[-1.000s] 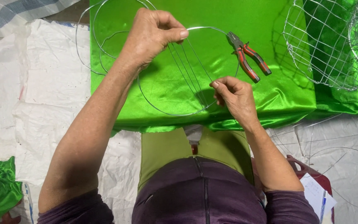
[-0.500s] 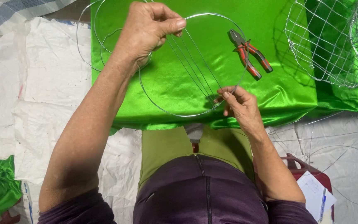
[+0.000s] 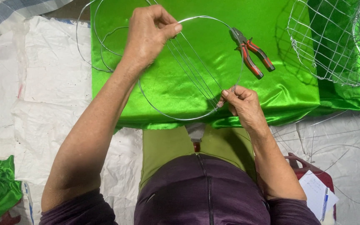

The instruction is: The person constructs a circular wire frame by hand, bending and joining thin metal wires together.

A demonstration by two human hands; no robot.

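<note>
A round wire ring (image 3: 169, 113) lies over the shiny green cloth (image 3: 280, 89) that covers the desk, with several straight wires (image 3: 192, 68) running across it from far left to near right. The left hand (image 3: 148, 35) is closed on the ring's far rim, thumb pressed over the wire ends there. The right hand (image 3: 242, 104) pinches the near ends of the straight wires at the ring's near right edge. Red-handled pliers (image 3: 253, 54) rest on the cloth just beyond the right hand. A wire mesh basket (image 3: 330, 41) sits far right, and loose wire hoops (image 3: 90, 46) lie far left.
</note>
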